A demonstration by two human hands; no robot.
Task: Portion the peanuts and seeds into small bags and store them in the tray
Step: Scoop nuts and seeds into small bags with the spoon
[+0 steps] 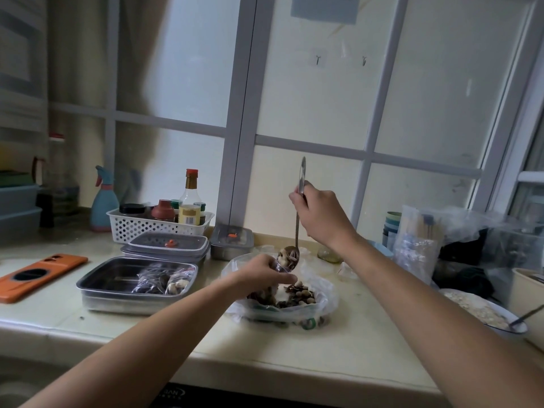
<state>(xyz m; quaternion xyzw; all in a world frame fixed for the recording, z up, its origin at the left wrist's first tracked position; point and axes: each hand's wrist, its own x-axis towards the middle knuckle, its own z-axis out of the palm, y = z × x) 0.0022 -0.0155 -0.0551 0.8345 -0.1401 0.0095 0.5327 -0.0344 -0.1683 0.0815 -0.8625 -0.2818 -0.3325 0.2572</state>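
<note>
The small bag (279, 266) is hanging to the right of the tray (94, 282), directly over the heap of peanuts and seeds (297, 294) that is lying in a large plastic bag (321, 301) on the counter, also right of the tray. It is looking thin, limp and nearly weightless, so it is likely to sag shut or slip unless it is being taken by the rim of its mouth and kept spread; the film is too clear and blurred to say how wide the mouth is standing. The left hand (266, 273) is reaching in palm-down from the tray side, fingers curled and pinching the bag's top edge. The right hand (319, 213) is raised higher and farther right of the tray, wrist bent, fingers wrapped round the upper handle of a long steel spoon (297, 231), which is pointing almost straight down. The spoon's bowl is carrying a loose load that could roll off easily, and it is meeting the bag's mouth. Two filled bags (163, 281) are already lying inside the tray, toward its right end.
</note>
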